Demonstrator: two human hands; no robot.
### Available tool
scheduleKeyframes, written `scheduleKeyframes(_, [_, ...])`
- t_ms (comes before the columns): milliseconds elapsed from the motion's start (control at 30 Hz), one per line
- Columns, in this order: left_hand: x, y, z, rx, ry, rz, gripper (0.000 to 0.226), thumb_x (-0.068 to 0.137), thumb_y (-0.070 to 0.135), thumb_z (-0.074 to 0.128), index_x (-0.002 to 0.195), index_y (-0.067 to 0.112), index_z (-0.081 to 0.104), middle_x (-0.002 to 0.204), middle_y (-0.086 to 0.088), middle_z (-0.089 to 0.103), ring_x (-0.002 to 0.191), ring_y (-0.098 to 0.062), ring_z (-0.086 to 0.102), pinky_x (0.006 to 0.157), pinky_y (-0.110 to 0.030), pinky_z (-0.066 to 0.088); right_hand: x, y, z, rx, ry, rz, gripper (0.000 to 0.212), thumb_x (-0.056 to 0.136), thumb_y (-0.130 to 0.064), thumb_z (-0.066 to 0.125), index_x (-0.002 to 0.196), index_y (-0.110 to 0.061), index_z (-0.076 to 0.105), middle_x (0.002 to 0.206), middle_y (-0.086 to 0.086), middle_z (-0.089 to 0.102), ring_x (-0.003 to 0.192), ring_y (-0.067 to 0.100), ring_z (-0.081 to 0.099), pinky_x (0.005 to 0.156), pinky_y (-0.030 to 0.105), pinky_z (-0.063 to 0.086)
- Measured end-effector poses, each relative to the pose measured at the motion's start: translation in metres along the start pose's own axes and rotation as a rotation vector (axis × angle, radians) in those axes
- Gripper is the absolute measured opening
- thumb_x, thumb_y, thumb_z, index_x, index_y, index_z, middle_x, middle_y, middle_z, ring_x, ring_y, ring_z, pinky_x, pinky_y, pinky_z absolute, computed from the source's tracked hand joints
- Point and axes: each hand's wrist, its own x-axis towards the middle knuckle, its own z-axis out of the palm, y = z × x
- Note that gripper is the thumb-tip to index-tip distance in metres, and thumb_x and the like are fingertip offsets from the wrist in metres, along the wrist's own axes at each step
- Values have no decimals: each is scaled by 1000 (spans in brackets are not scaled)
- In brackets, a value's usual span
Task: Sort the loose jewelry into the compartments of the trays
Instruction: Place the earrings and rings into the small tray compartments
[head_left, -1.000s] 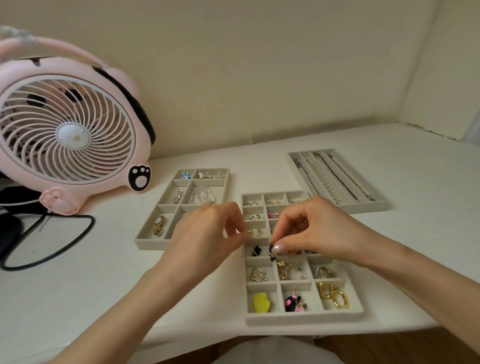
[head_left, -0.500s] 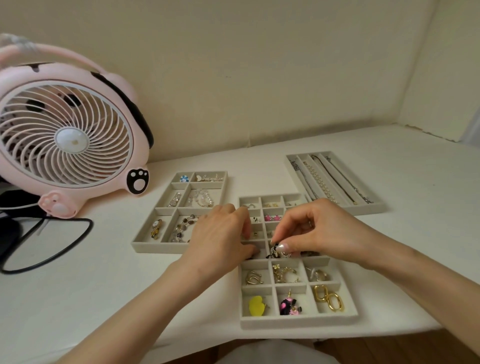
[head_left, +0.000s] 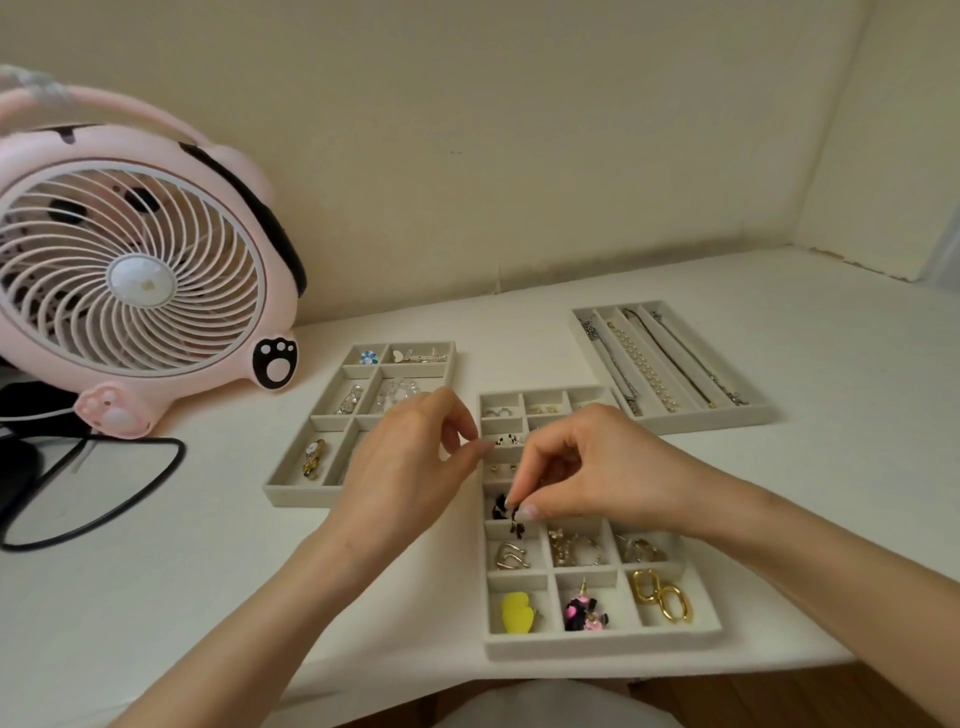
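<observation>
white table (head_left: 156, 597) holds three grey trays. the closest tray (head_left: 597, 647) has a yellow piece (head_left: 515, 613) and gold hoops (head_left: 662, 595) in its front row. over its left middle boxes the right hand (head_left: 597, 467) pinches a small black earring (head_left: 516, 525) between thumb and finger. the left hand (head_left: 410, 467) beside it has curled fingers, tips touching; nobody can tell if they hold anything. farther back sit the left tray (head_left: 291, 491), the long tray (head_left: 717, 421) and a pink fan (head_left: 140, 280).

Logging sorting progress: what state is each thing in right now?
Right hand: pinching a black earring over the middle tray.
Left hand: fingers curled, holding unclear.
Gold hoops: lying in the front right compartment.
Necklace tray: filled, chains lying lengthwise.
Fan: upright; running unclear.
</observation>
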Motion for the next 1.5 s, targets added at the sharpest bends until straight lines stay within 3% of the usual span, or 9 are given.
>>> scheduleKeyframes(333, [-6, -10, 0, -84, 76, 7, 10, 84, 33, 63, 81, 26, 57, 74, 15, 54, 68, 3, 43, 57, -21, 29, 13, 0, 1, -60, -4, 67, 10, 72, -6, 78, 74, -15, 75, 58, -12, 66, 53, -8, 57, 53, 5, 40])
scheduleKeyframes(467, [-6, -12, 0, -103, 83, 11, 10, 84, 31, 64, 79, 26, 56, 73, 14, 54, 68, 3, 43, 57, -18, 29, 15, 1, 1, -73, 11, 65, 10, 71, -5, 79, 74, -14, 76, 63, -8, 65, 47, -9, 53, 49, 4, 36])
scheduleKeyframes(733, [-7, -14, 0, -128, 74, 17, 10, 84, 32, 63, 79, 27, 57, 73, 14, 54, 67, 3, 43, 58, -21, 29, 23, 6, 3, -177, 17, 141, 13, 70, -14, 81, 67, -24, 74, 70, -8, 69, 59, -9, 57, 56, 8, 43])
scheduleKeyframes(867, [-7, -13, -1, -133, 71, 27, 9, 84, 33, 62, 79, 27, 57, 72, 14, 54, 67, 2, 44, 58, -21, 29, 25, 4, 6, -282, 41, 182, 10, 69, -22, 82, 65, -27, 74, 67, -11, 68, 66, -1, 60, 66, 21, 52])
scheduleKeyframes(967, [-8, -14, -3, -134, 71, 40, 10, 84, 33, 62, 79, 27, 57, 72, 14, 54, 67, 1, 44, 58, -20, 29, 26, 0, 9, -354, 63, 191, 10, 69, -24, 81, 65, -28, 73, 61, -15, 64, 65, 1, 59, 65, 22, 51])
scheduleKeyframes(1133, [-11, -16, -5, -152, 71, 59, 9, 82, 34, 62, 77, 30, 55, 70, 15, 54, 68, -1, 45, 58, -19, 30, 26, -1, 9, -307, 91, 230, 12, 68, -23, 82, 63, -29, 73, 58, -16, 64, 65, -1, 60, 76, 30, 55])
scheduleKeyframes(1200, [-12, -17, -5, -157, 50, 86, 9, 82, 31, 63, 77, 32, 55, 70, 16, 54, 71, -1, 45, 58, -16, 30, 24, -2, 9, -340, 91, 236, 12, 70, -25, 82, 64, -28, 71, 58, -16, 62, 64, -1, 58, 71, 27, 53])
scheduleKeyframes(1333, [-13, -17, -3, -120, -14, 191, 12, 80, 22, 54, 87, 32, 58, 83, 16, 51, 81, -1, 43, 71, -10, 31, 21, -7, 11, -523, 107, 191, 21, 73, -29, 78, 61, -30, 61, 59, -16, 52, 58, -4, 45, 55, 14, 32])
scheduleKeyframes(1500, [-12, -19, 0, -71, -15, 236, 35, 68, 11, 42, 82, 32, 65, 85, 15, 47, 85, -3, 40, 74, -14, 30, 21, -9, 7, -559, 102, 173, 8, 74, -32, 78, 72, -27, 71, 61, -17, 53, 60, -3, 44, 60, 20, 37])
